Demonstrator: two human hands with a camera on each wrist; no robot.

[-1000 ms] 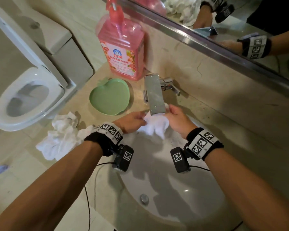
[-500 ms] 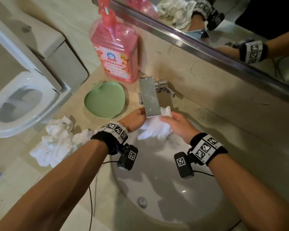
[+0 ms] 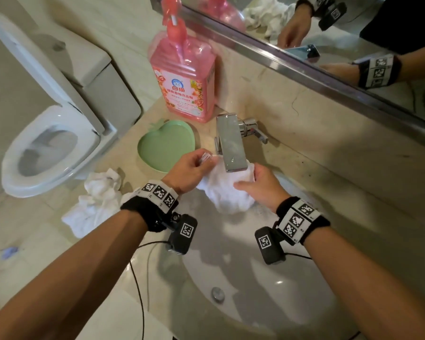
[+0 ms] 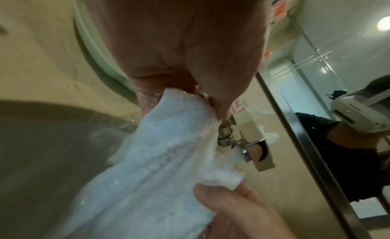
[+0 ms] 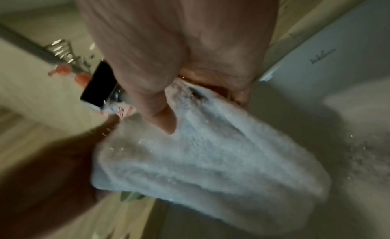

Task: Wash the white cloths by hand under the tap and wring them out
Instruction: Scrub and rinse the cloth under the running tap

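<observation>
The pink soap bottle (image 3: pixel 183 79) behind the tap (image 3: pixel 231 141) carries the only readable text — the brand 白猫 in white characters on its front label, under a small round blue logo; the smaller lines printed below that name are too fine to read; the wristbands (image 3: pixel 160 192) show only square black-and-white coded markers — no letters.

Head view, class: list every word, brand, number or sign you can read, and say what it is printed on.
"白猫": the brand on the pink detergent bottle's label.
Smaller lines under the brand: too small to read.
Wristbands on the left hand and right hand: black-and-white square code markers, no words.
Basin wall in the right wrist view: a dark mark, too blurred to read.
</observation>
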